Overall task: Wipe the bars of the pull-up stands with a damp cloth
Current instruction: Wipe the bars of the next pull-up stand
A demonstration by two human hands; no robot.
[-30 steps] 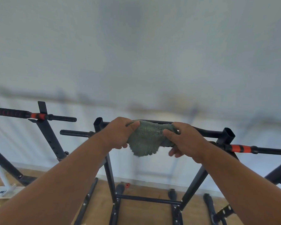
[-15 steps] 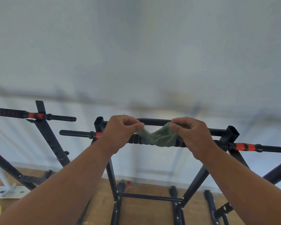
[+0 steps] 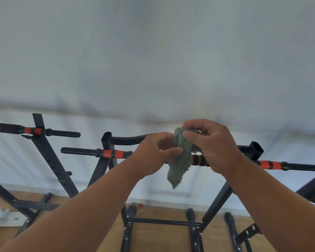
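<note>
Green cloth [image 3: 179, 159] pinched between both hands' grips

Both hands raised, left hand [image 3: 154, 153] and right hand [image 3: 210, 146] close together, fingers pinching.

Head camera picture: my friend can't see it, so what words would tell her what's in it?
Two hands, left hand and right hand, pinch a bunched green cloth in front of a black pull-up bar with orange grips. More black stands sit on a wooden floor.
</note>
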